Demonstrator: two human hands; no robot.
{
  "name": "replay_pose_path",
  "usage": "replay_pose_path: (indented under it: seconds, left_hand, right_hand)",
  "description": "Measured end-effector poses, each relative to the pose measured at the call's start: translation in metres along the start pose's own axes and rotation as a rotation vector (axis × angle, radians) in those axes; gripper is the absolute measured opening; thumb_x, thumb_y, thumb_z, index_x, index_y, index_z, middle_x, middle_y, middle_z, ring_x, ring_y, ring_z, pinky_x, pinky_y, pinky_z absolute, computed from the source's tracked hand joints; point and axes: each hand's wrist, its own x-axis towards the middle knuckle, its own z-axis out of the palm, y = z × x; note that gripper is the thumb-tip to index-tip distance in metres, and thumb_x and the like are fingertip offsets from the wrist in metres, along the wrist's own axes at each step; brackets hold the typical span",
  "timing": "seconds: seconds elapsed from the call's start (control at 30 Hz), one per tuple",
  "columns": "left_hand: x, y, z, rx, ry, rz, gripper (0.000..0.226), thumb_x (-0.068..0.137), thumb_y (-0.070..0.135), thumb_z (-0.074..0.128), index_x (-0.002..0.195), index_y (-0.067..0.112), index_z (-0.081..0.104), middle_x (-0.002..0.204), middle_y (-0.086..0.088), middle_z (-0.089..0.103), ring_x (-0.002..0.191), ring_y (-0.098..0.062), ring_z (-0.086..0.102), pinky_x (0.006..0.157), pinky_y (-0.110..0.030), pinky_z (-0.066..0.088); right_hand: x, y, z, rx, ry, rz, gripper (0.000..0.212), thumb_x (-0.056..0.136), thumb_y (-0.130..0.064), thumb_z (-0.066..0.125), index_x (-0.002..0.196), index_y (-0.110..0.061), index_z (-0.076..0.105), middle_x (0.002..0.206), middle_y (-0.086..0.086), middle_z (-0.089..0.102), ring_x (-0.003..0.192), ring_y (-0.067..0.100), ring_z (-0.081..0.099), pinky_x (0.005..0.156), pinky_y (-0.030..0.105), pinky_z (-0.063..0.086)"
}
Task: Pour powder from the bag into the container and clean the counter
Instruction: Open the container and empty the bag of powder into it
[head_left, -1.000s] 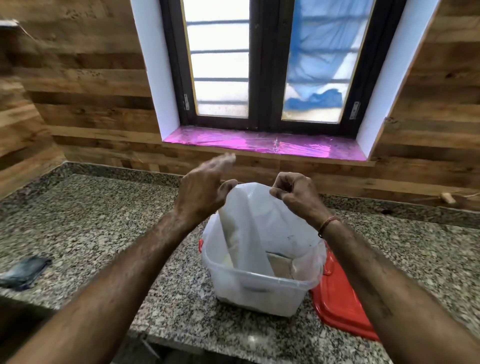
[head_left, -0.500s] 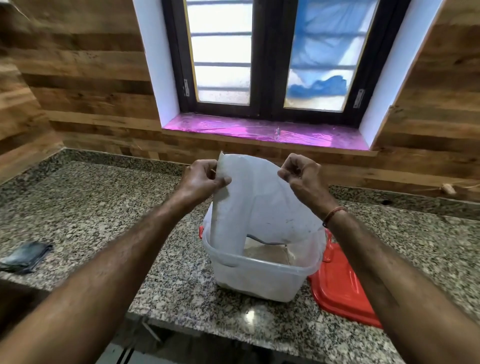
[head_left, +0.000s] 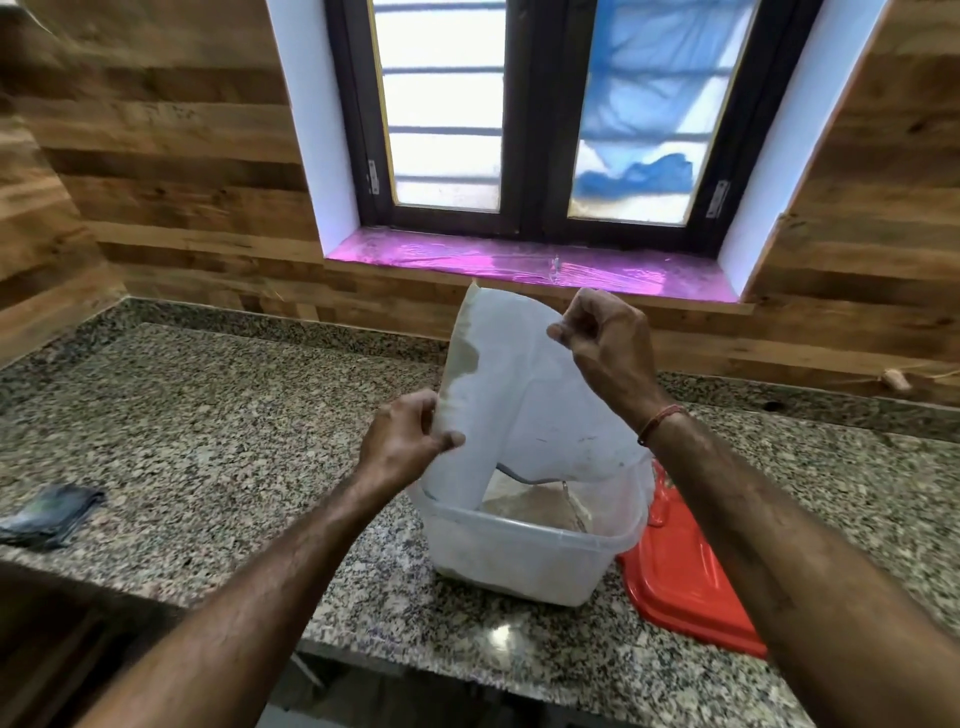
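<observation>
A white plastic bag (head_left: 524, 395) hangs upside down over a translucent plastic container (head_left: 519, 556) on the granite counter (head_left: 208, 441). Its open mouth dips inside the container, and brownish powder (head_left: 530, 506) lies in the bottom. Some powder clings to the bag's upper left edge. My left hand (head_left: 402, 447) pinches the bag's left side, low down near the container rim. My right hand (head_left: 608, 343) pinches the bag's top right corner and holds it up.
A red lid (head_left: 685, 582) lies flat just right of the container. A dark folded cloth (head_left: 49, 514) sits at the counter's left edge. A window with a pink sill (head_left: 519, 260) is behind, set in wood-panelled walls. The counter's front edge runs below the container.
The bag has been lifted higher above the container. My left hand has slid from the bag's top corner down its left side. My right hand has stayed at the top right corner.
</observation>
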Motion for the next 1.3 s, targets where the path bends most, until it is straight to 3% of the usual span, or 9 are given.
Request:
replay_pose_path:
  seconds: [0.2, 0.33, 0.47, 0.6, 0.7, 0.83, 0.97, 1.13, 1.3]
  left_hand:
    - [-0.008, -0.008, 0.011, 0.113, 0.176, -0.050, 0.028, 0.079, 0.031, 0.086, 0.072, 0.025, 0.060, 0.067, 0.016, 0.061, 0.066, -0.008, 0.061, 0.052, -0.027, 0.042]
    - [-0.014, -0.009, 0.022, 0.173, 0.300, -0.048, 0.030, 0.083, 0.016, 0.083, 0.094, 0.021, 0.056, 0.088, 0.010, 0.057, 0.067, 0.000, 0.054, 0.049, -0.020, 0.028]
    - [-0.014, 0.006, 0.033, -0.054, 0.290, -0.012, 0.080, 0.090, 0.012, 0.067, 0.155, 0.020, 0.022, 0.149, -0.010, 0.039, 0.114, -0.019, 0.059, 0.077, -0.033, 0.055]
    - [-0.013, 0.042, 0.042, -0.292, 0.170, -0.043, 0.077, 0.084, 0.011, 0.062, 0.150, 0.020, 0.025, 0.138, -0.009, 0.055, 0.119, -0.028, 0.061, 0.093, -0.044, 0.055]
    - [-0.009, 0.053, 0.037, -0.331, 0.275, 0.050, 0.099, 0.082, 0.013, 0.069, 0.161, 0.026, 0.010, 0.162, -0.003, 0.037, 0.140, -0.010, 0.042, 0.106, -0.034, 0.046]
    - [0.001, 0.058, 0.026, -0.373, 0.310, 0.090, 0.077, 0.080, 0.024, 0.077, 0.148, 0.026, 0.042, 0.137, 0.002, 0.059, 0.118, -0.016, 0.061, 0.100, -0.042, 0.055]
    - [0.007, 0.064, 0.020, -0.242, 0.342, 0.277, 0.090, 0.082, 0.016, 0.081, 0.157, 0.022, 0.031, 0.153, -0.002, 0.042, 0.137, -0.011, 0.045, 0.108, -0.023, 0.040]
    - [0.017, 0.042, 0.005, 0.107, 0.321, 0.281, 0.074, 0.082, 0.015, 0.080, 0.142, 0.036, 0.042, 0.115, 0.001, 0.063, 0.090, -0.022, 0.068, 0.064, -0.035, 0.058]
    - [0.020, 0.048, 0.007, 0.158, 0.330, 0.356, 0.065, 0.085, 0.036, 0.075, 0.143, 0.033, 0.048, 0.139, 0.006, 0.055, 0.129, -0.020, 0.051, 0.104, -0.045, 0.039]
  right_hand:
    - [0.009, 0.003, -0.010, 0.018, -0.112, 0.002, 0.025, 0.081, -0.015, 0.087, 0.074, -0.008, 0.064, 0.072, 0.005, 0.064, 0.066, 0.013, 0.053, 0.060, 0.025, 0.048]
    - [0.011, 0.005, -0.018, 0.003, -0.201, -0.035, 0.022, 0.080, -0.016, 0.088, 0.075, -0.012, 0.067, 0.072, 0.003, 0.066, 0.066, 0.015, 0.057, 0.063, 0.029, 0.052]
    - [0.012, 0.005, -0.020, -0.079, -0.174, -0.049, 0.029, 0.076, -0.029, 0.091, 0.069, -0.026, 0.063, 0.067, -0.010, 0.065, 0.063, 0.010, 0.058, 0.061, 0.035, 0.055]
    - [0.006, 0.001, -0.008, 0.038, -0.379, -0.042, 0.037, 0.074, -0.022, 0.092, 0.059, -0.030, 0.059, 0.055, -0.012, 0.056, 0.055, 0.003, 0.047, 0.057, 0.033, 0.046]
    - [0.005, 0.004, -0.010, 0.010, -0.240, 0.005, 0.032, 0.076, -0.023, 0.091, 0.063, -0.025, 0.062, 0.057, -0.013, 0.056, 0.056, 0.004, 0.047, 0.056, 0.027, 0.043]
    - [0.006, 0.003, -0.011, -0.073, -0.224, -0.020, 0.030, 0.078, -0.028, 0.090, 0.066, -0.021, 0.062, 0.064, -0.012, 0.061, 0.061, 0.008, 0.054, 0.058, 0.030, 0.050]
    - [0.002, -0.003, -0.001, -0.153, -0.246, -0.018, 0.039, 0.076, -0.032, 0.089, 0.062, -0.027, 0.054, 0.057, -0.013, 0.055, 0.057, -0.001, 0.048, 0.057, 0.027, 0.038]
    - [0.007, -0.004, -0.005, -0.110, -0.174, -0.041, 0.034, 0.075, -0.032, 0.091, 0.067, -0.029, 0.058, 0.063, -0.017, 0.056, 0.059, -0.003, 0.049, 0.056, 0.026, 0.041]
    - [-0.003, -0.012, 0.006, -0.140, -0.343, -0.131, 0.030, 0.077, -0.028, 0.090, 0.068, -0.027, 0.061, 0.065, -0.014, 0.056, 0.060, 0.000, 0.050, 0.056, 0.024, 0.038]
